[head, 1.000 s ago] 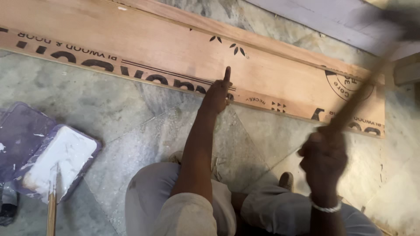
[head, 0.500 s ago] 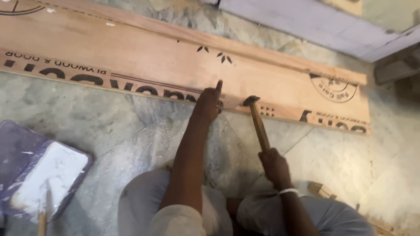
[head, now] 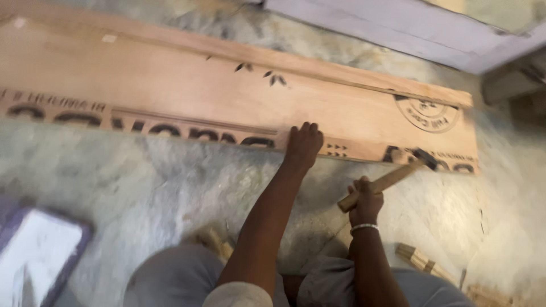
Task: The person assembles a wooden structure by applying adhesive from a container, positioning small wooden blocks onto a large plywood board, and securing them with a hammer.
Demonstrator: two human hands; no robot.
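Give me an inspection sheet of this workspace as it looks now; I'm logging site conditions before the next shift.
Surface: mottled grey stone floor, dusty.
Job's things: long plywood board lying flat on the floor, dark stencilled markings along its near edge; hammer with a wooden handle, head down at the board's near edge.
Clutter: wood offcuts on the floor at right; white sheet on a purple pad at lower left.
Grippers: left hand pressed on the board's near edge; right hand gripping the hammer handle.
Cables: nothing seen.
Surroundings: pale purple plank beyond the board.
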